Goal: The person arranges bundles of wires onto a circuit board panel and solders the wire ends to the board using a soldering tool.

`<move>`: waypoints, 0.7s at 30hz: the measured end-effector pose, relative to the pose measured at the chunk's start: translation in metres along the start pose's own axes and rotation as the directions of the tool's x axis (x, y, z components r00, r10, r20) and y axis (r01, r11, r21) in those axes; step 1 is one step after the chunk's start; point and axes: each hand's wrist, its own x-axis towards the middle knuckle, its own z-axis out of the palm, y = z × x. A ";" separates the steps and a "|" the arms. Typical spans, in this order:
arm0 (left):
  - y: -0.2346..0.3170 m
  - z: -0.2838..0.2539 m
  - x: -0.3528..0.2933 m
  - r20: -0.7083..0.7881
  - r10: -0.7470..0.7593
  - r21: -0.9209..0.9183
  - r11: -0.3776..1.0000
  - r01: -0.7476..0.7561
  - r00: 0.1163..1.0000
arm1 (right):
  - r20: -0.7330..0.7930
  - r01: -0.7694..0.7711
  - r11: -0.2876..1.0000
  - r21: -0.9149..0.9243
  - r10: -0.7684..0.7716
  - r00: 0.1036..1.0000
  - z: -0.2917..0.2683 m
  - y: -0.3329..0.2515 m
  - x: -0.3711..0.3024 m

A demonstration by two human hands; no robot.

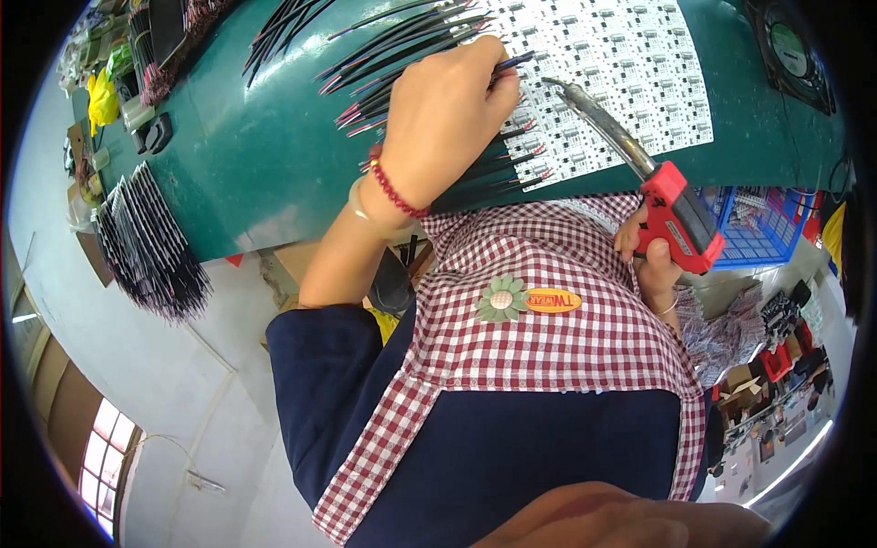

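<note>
My left hand (448, 119), with a red bead bracelet and a pale bangle at the wrist, reaches over the green table. Its thumb and fingers pinch a thin dark cable (519, 61) whose end points right, over a white sheet of small printed circuit boards (639, 82). Rows of black cables (379, 68) with red and white wire ends lie along the sheet's left edge, partly hidden under that hand. My right hand (653, 265) grips the red and black handle of a soldering gun (671, 215). The gun's dark metal tip hangs over the sheet, a little right of the cable end.
On the green table (237, 155), a black fan (790, 55) stands at the far right. A thick bundle of cables (151, 242) hangs over the left edge. Yellow plastic (102, 100) and small items crowd the far left. Below the table at right sits a blue basket (758, 228).
</note>
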 end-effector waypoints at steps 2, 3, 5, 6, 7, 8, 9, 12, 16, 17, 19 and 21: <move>-0.006 0.006 0.002 0.039 -0.001 0.033 0.999 0.000 0.999 | 0.033 -0.009 0.999 -0.049 0.011 0.999 0.000 0.004 0.001; -0.006 0.007 0.003 0.064 0.007 0.034 0.999 -0.009 0.998 | 0.034 -0.010 0.999 -0.049 0.012 0.999 -0.001 0.008 0.000; -0.006 0.008 0.004 0.090 0.013 0.034 0.999 -0.016 0.996 | 0.056 0.055 0.998 0.021 -0.056 0.997 -0.004 0.014 -0.001; -0.006 0.009 0.004 0.096 0.016 0.035 0.999 -0.019 0.995 | 0.056 0.054 0.998 0.022 -0.056 0.997 -0.004 0.014 -0.001; -0.006 0.009 0.004 0.102 0.018 0.037 0.999 -0.022 0.995 | 0.070 0.049 0.999 0.024 -0.051 0.996 -0.004 0.014 -0.001; -0.006 0.009 0.004 0.103 0.018 0.037 0.999 -0.022 0.995 | 0.085 0.043 0.999 0.026 -0.045 0.995 -0.004 0.013 -0.001; -0.005 0.010 0.005 0.099 0.016 0.054 0.998 -0.022 0.995 | 0.084 0.044 0.999 0.025 -0.046 0.995 -0.004 0.013 0.000; -0.005 0.011 0.006 0.095 0.019 0.067 0.997 -0.026 0.995 | 0.123 0.043 0.999 0.006 -0.043 0.991 -0.003 0.010 0.001; -0.005 0.006 0.010 0.169 0.037 0.093 0.994 -0.053 0.985 | 0.047 -0.030 0.998 -0.057 0.033 0.998 0.005 0.001 0.002; -0.005 0.007 0.011 0.168 0.035 0.093 0.994 -0.051 0.985 | 0.055 -0.032 0.997 -0.064 0.036 0.998 0.005 0.000 0.002; -0.007 0.008 0.013 0.162 0.042 0.113 0.992 -0.061 0.986 | 0.098 -0.034 0.998 -0.044 0.038 0.994 -0.003 0.007 -0.002; -0.007 0.008 0.014 0.161 0.056 0.114 0.991 -0.074 0.985 | 0.139 -0.037 0.999 -0.022 0.039 0.990 -0.003 0.007 -0.005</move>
